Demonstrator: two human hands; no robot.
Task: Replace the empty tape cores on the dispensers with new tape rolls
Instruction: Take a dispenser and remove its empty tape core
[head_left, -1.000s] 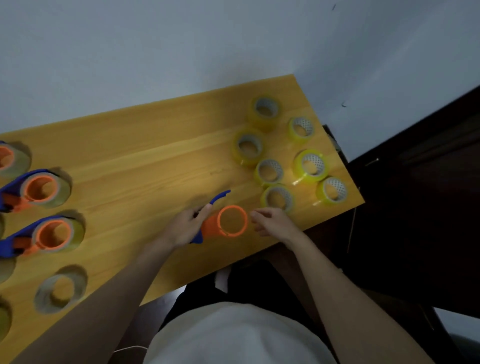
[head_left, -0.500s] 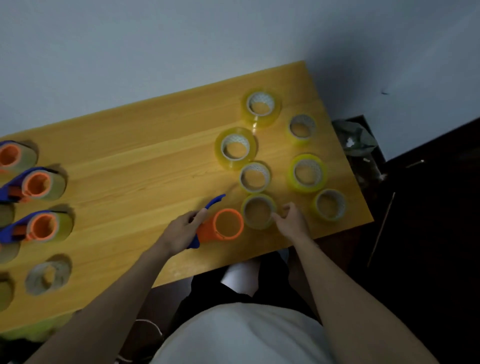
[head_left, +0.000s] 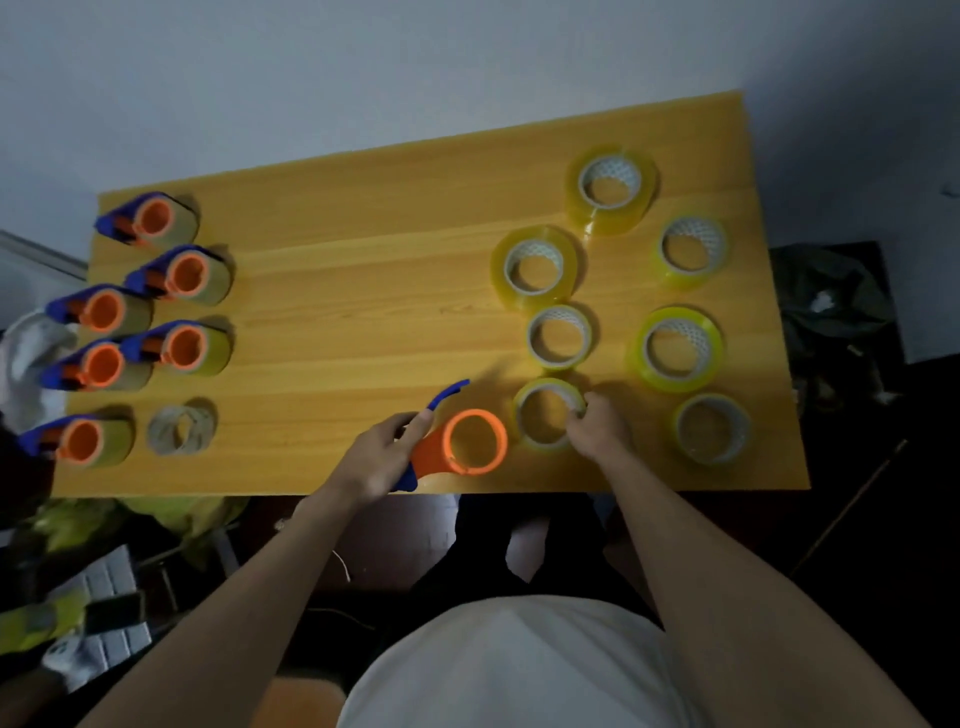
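tape roll (head_left: 546, 411) seemingly pinched in right grip (head_left: 597, 428), beside dispenser (head_left: 465, 441).

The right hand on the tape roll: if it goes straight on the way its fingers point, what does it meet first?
Probably the small tape roll just beyond the gripped roll. The right hand points up-left; height is unclear.

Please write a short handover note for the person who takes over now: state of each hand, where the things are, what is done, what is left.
Left hand grips the dispenser at the near table edge; its orange hub is bare.
Right hand pinches the rim of the nearest tape roll, which lies flat on the table.
Done: six loaded dispensers stand at the left, with a bare core beside them.
Left: put this roll on the hub. Six more rolls lie at the right.
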